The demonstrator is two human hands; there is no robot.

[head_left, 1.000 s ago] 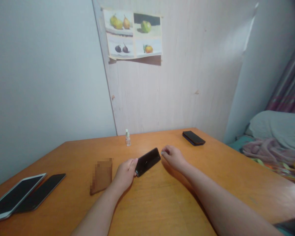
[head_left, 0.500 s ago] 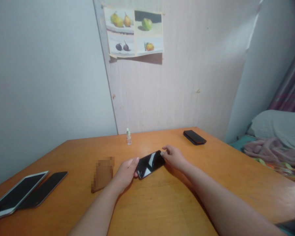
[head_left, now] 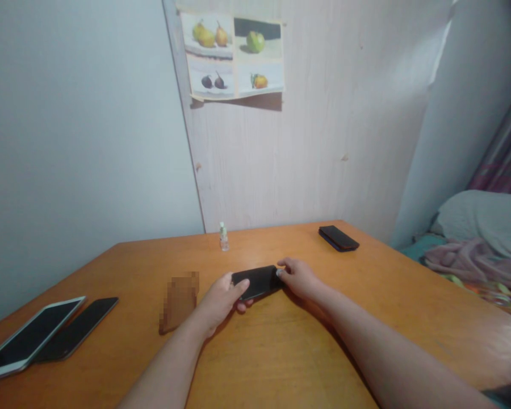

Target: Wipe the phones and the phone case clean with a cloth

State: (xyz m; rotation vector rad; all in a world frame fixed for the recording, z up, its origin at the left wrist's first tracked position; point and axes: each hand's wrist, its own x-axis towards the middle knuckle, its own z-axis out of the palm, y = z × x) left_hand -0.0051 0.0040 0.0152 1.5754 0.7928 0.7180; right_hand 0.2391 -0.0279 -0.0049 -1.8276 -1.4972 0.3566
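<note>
The orange-brown bench (head_left: 281, 358) spans the foreground, and over its middle, between the two hands, is the black phone (head_left: 259, 279), held at a tilt; whether its lower edge touches the wood is hard to tell. At the far left a white-framed tablet (head_left: 29, 335) lies partly across a dark slab (head_left: 79, 332), both well apart from the hands.

The left hand (head_left: 221, 298) grips the phone's left end, thumb (head_left: 242, 288) pressed on the upper face and the other fingers curled beneath. The right hand (head_left: 300, 278) is at the opposite end, its fingers bent close against the corner; I cannot tell whether they pinch the phone or only touch it.

The phone itself should be light enough for one hand, though dense for its thinness. It looks rigid, with no give to help a grip, and its smooth face is probably slippery under dry skin. Any glass would likely crack in a drop, so low over the wood is safest. The long edges are the best hold, thumb opposite fingers. Smallest, a pale spot at the right thumb is too small to identify.
</note>
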